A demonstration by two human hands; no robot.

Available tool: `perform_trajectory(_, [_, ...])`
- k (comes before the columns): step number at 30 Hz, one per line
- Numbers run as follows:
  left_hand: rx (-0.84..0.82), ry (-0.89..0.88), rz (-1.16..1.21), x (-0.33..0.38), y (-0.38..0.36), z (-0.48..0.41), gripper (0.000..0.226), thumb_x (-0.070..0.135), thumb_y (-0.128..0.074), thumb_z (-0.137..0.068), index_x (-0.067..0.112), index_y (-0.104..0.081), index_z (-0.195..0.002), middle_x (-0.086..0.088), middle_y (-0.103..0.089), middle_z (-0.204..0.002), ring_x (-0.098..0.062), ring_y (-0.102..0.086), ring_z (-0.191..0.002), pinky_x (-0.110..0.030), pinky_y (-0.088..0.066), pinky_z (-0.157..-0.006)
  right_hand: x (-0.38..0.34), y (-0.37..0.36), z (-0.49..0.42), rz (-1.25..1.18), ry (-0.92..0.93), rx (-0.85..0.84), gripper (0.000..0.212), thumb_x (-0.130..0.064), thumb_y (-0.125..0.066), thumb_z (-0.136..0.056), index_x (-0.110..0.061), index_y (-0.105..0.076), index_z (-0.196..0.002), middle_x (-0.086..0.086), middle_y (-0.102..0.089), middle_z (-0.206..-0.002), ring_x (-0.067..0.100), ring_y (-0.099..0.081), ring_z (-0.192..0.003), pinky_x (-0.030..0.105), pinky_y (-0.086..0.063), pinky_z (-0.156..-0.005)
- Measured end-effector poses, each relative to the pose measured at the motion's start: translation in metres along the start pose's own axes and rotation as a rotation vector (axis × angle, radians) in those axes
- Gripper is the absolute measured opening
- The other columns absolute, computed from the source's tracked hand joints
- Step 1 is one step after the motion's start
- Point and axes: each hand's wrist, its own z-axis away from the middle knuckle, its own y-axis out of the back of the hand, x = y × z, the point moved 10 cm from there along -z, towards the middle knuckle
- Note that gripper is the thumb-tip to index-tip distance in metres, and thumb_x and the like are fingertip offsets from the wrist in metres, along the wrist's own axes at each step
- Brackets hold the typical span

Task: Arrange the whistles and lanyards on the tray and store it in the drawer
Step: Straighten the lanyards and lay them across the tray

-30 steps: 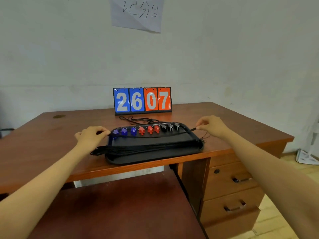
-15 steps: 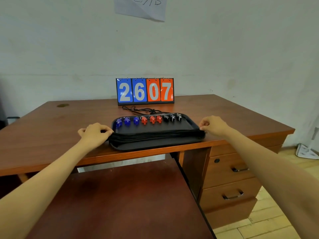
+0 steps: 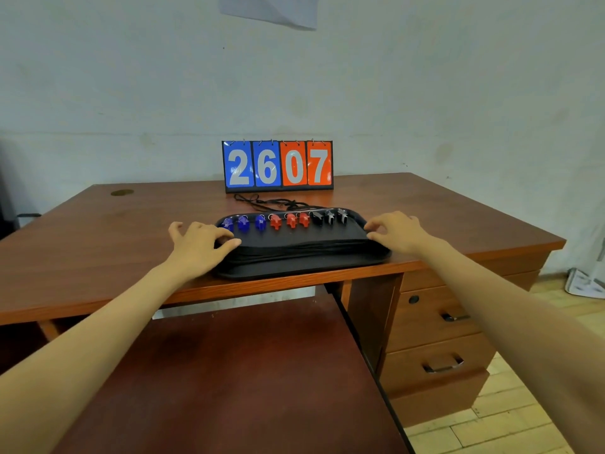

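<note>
At the near edge of the desk lay the tray, whistles rowed along its 12 o'clock rim, lanyards bundled mid-tray. Left hand at 9 o'clock and right hand at 3 o'clock rested spread-fingered on its ends. Arranging appeared done; storing called for a level lift toward the shut drawer, 4 o'clock.

The tray lies at the surface's near edge. At its 12 o'clock a loose lanyard and the scoreboard crowd the way back. Bare surface lies open at 9 and 3 o'clock. At 6 o'clock a dark lower panel juts out below; closed drawers stand at 4 o'clock.
</note>
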Motion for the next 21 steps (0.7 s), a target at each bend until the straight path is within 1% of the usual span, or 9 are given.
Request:
perform_trajectory(2, [0.043, -0.007, 0.014, 0.009, 0.005, -0.006, 0.041, 0.054, -0.04, -0.091, 0.029, -0.063, -0.113, 0.003, -0.065, -0.107, -0.021, -0.049, -0.118, -0.051, -0.012, -0.108, -0.01, 0.007, -0.005, -0.021, 0.009, 0.037, 0.03, -0.033, -0.048, -0.095, -0.024, -0.059, -0.122, 0.0, -0.062, -0.124, 0.023, -0.052, -0.119, 0.049, -0.029, -0.105])
perform_trajectory(6, [0.023, -0.044, 0.048, 0.035, 0.004, -0.036, 0.039, 0.053, -0.042, -0.091, 0.029, -0.062, -0.115, 0.003, -0.065, -0.112, -0.019, -0.05, -0.116, -0.049, -0.015, -0.108, -0.032, 0.014, -0.028, -0.082, 0.046, 0.042, 0.027, -0.033, -0.049, -0.094, -0.022, -0.061, -0.116, 0.001, -0.063, -0.122, 0.02, -0.056, -0.114, 0.047, -0.039, -0.104])
perform_trajectory(10, [-0.011, -0.092, 0.069, 0.059, -0.001, -0.085, 0.035, 0.046, -0.047, -0.091, 0.026, -0.06, -0.117, 0.004, -0.063, -0.114, -0.017, -0.049, -0.116, -0.041, -0.019, -0.105, -0.052, 0.016, -0.067, -0.135, 0.064, 0.018, 0.028, -0.03, -0.051, -0.094, -0.018, -0.06, -0.118, 0.002, -0.062, -0.123, 0.019, -0.057, -0.112, 0.04, -0.045, -0.1])
perform_trajectory(12, [-0.048, -0.113, 0.041, 0.066, -0.009, -0.112, 0.033, 0.042, -0.048, -0.092, 0.025, -0.059, -0.119, 0.003, -0.062, -0.113, -0.017, -0.048, -0.115, -0.039, -0.021, -0.104, -0.057, 0.013, -0.092, -0.125, 0.064, 0.012, 0.031, -0.032, -0.051, -0.093, -0.018, -0.058, -0.12, 0.002, -0.061, -0.124, 0.02, -0.057, -0.112, 0.041, -0.045, -0.1])
perform_trajectory(17, [-0.174, -0.107, -0.019, 0.062, -0.042, -0.178, 0.025, 0.029, -0.05, -0.093, 0.026, -0.061, -0.115, 0.0, -0.061, -0.121, -0.021, -0.046, -0.12, -0.047, -0.017, -0.11, -0.06, -0.007, -0.153, -0.107, 0.058, -0.07, 0.031, -0.03, -0.054, -0.092, -0.017, -0.057, -0.12, 0.005, -0.058, -0.127, 0.021, -0.054, -0.115, 0.04, -0.044, -0.101])
perform_trajectory(21, [-0.271, -0.1, -0.018, 0.057, -0.076, -0.215, 0.026, 0.023, -0.052, -0.093, 0.023, -0.06, -0.117, 0.0, -0.059, -0.125, -0.02, -0.046, -0.122, -0.048, -0.015, -0.111, -0.071, -0.028, -0.191, -0.118, 0.117, -0.162, 0.033, -0.024, -0.053, -0.093, -0.014, -0.056, -0.124, 0.005, -0.056, -0.131, 0.02, -0.052, -0.119, 0.032, -0.04, -0.101])
